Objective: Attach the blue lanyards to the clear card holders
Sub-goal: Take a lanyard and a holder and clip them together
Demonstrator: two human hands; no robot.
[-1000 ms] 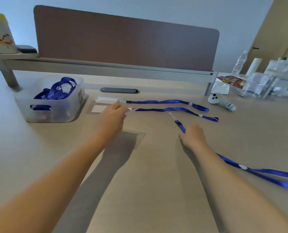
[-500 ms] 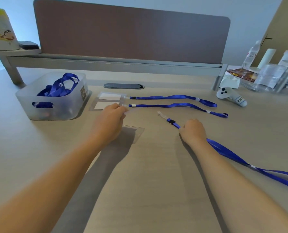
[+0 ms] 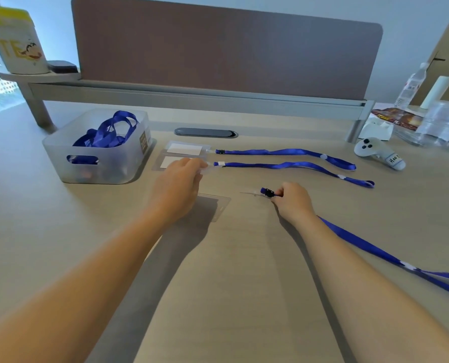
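Observation:
My right hand (image 3: 291,201) pinches the black clip end of a blue lanyard (image 3: 375,248), whose strap trails off to the lower right across the desk. A clear card holder (image 3: 214,206) lies flat on the desk, partly under my left hand (image 3: 177,188). That hand's fingertips rest at the clear strap of the nearer of two finished sets. These two card holders (image 3: 184,149) with white inserts lie behind, each joined to a blue lanyard (image 3: 283,152) stretched to the right.
A translucent bin (image 3: 97,153) holding several blue lanyards stands at the left. A white controller (image 3: 379,154) lies at the right, with clear packaging (image 3: 443,124) and a bottle behind it. A brown divider panel (image 3: 226,45) closes the back of the desk.
My right hand has slid left along the lanyard and closed on its clip end, lifting it slightly. My left hand stays near the finished holders.

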